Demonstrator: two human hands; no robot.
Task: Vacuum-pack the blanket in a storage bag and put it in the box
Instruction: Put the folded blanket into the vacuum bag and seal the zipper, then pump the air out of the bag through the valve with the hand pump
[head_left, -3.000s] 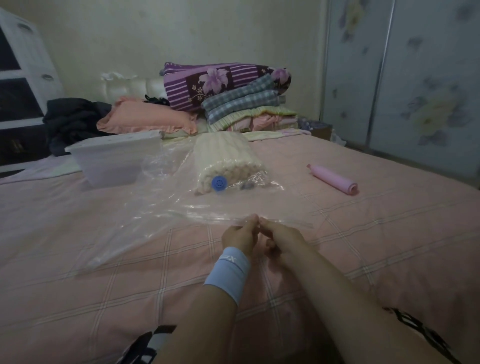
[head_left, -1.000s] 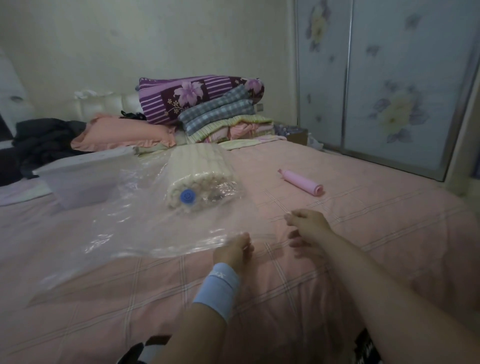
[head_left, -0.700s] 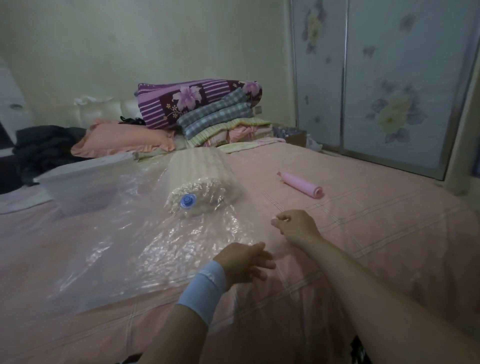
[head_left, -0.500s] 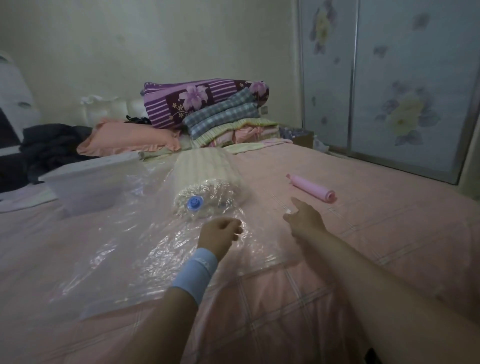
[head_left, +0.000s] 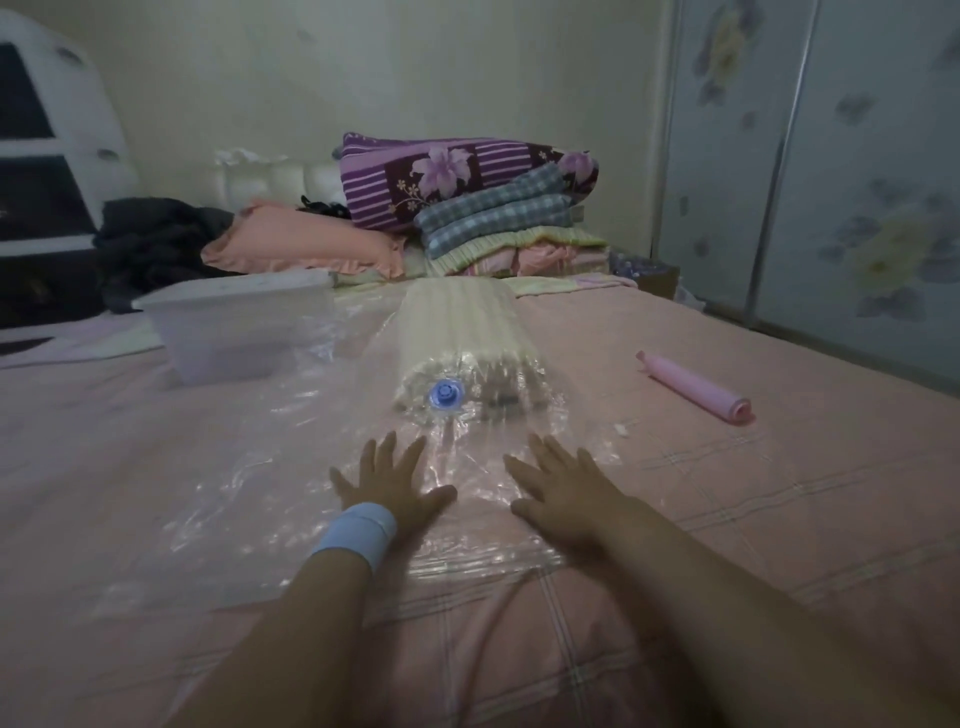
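Bed (head_left: 789, 519): blanket (head_left: 462, 332) seemingly just beyond right hand (head_left: 563, 491).

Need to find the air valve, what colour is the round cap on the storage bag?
Blue; the valve cap shows clearly in the head view.

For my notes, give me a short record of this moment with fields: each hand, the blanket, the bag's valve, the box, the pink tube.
left hand: flat, fingers spread, pressing on the storage bag
right hand: flat, fingers spread, pressing on the same bag beside the left
blanket: rolled, inside the bag, beyond both hands
valve: blue, on the bag at the blanket's near end
box: translucent, on the bed, left of the blanket
pink tube: lying on the bed, right of the bag, untouched
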